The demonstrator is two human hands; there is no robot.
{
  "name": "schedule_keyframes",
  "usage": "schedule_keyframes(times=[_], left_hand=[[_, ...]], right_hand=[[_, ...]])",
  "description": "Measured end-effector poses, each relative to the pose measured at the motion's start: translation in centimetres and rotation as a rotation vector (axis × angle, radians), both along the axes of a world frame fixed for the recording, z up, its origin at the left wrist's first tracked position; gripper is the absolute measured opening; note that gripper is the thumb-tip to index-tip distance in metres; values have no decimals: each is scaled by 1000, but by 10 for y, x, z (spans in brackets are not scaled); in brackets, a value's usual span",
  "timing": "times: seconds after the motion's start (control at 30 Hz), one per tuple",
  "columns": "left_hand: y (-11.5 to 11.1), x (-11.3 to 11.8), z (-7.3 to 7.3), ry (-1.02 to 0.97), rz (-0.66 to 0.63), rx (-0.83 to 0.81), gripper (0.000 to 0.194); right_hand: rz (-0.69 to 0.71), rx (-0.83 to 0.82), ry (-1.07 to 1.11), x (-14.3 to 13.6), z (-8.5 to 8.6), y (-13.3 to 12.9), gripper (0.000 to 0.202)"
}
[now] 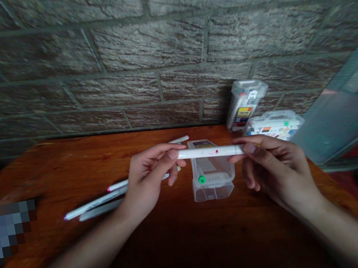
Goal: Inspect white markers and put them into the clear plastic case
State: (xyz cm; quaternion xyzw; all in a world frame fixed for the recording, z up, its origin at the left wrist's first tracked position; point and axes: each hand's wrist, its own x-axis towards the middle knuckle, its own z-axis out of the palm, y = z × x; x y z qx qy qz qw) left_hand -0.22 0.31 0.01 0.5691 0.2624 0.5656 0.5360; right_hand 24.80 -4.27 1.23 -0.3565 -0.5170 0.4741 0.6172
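Note:
A white marker (199, 152) with a small red mark lies level between my two hands, above the table. My left hand (149, 174) pinches its left end, and my right hand (274, 163) pinches the right end between thumb and fingers. Below and behind it sits a clear plastic case (215, 187), with a green-ended marker (202, 179) in it. Several loose markers (99, 204) lie on the table left of the case, partly hidden by my left hand. Another marker (182, 139) with a pink-red end lies behind that hand.
A tall clear case (245, 103) with a yellow label stands at the back right against the stone wall (149, 42). Beside it is another clear case (276, 125) with a handle. The wooden table (170, 241) ends at the right near a glass panel (348, 90).

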Motion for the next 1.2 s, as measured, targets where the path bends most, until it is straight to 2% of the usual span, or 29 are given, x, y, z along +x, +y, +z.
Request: schedule_keyframes(times=[0.2,0.57,0.9,1.2], left_hand=[[0,1,1,-5,15,-5,12],[1,1,-5,60,70,9,10],[-3,5,7,178,160,108,12],[-1,3,-1,26,58,-20,18]], right_hand=[[-18,3,-12,-1,1,0,15],[-25,19,-55,-3,-1,-1,13],[-92,23,-130,-3,-2,0,17],[-56,-11,-58,-2,1,0,18]])
